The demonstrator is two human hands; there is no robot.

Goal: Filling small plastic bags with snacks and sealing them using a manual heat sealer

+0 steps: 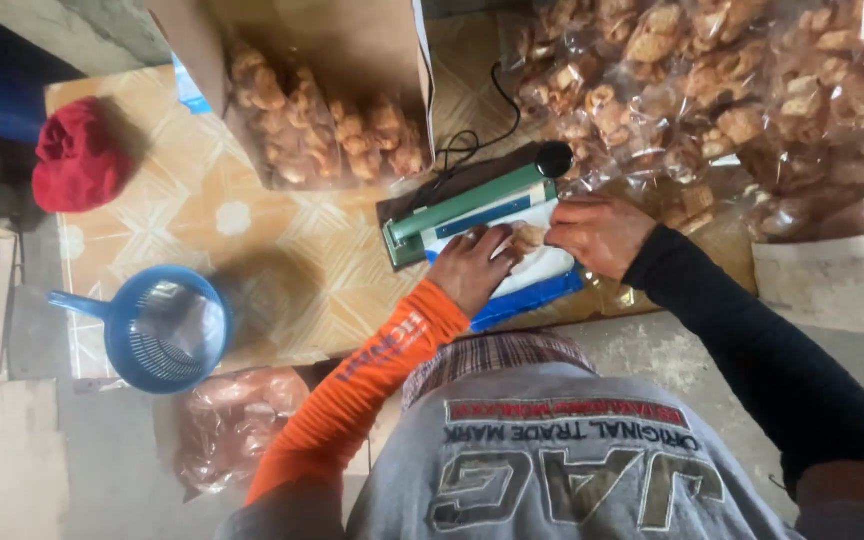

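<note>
Both hands rest flat on the small clear snack bag [530,240] lying across the green heat sealer [472,205], left hand [474,268] and right hand [597,232] pressing rather than clenching; keep its mouth smooth and straight under the bar.

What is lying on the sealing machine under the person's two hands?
On the bag sealer, a clear snack bag lies across its white and blue base. The left hand and right hand press on it. The hands cover most of the bag's contents; only some light brown pieces show.
</note>
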